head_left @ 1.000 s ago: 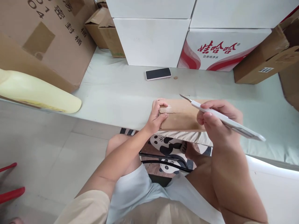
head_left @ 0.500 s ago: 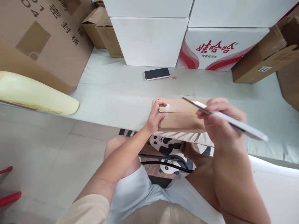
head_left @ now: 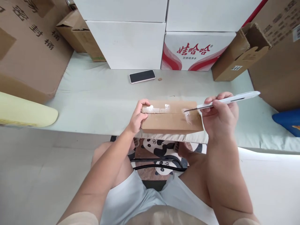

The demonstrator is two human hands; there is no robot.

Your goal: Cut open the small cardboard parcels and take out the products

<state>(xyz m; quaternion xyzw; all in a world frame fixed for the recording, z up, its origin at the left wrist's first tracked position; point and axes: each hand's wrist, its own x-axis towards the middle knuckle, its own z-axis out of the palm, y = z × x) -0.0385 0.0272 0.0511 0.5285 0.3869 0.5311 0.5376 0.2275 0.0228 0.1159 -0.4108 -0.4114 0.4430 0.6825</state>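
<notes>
A small brown cardboard box lies near the front edge of the cloth-covered surface. Clear tape runs along its top seam on the left, with another taped patch on the right. My left hand grips the box's left end, thumb and fingers on either side of the seam. In my right hand is a white-handled utility knife, its thin blade extended. The blade points left, with its tip at the taped patch on the right of the box top; whether it touches I cannot tell.
Behind the box lie a phone and a small brown scrap. White cartons are stacked at the back. An open cardboard box stands right, a large carton left. A pale yellow bottle and a blue object flank the surface.
The knife's blade has swung down from above the box to its taped right side, and the right hand has turned. The left hand keeps its hold. The camera view has shifted right.
</notes>
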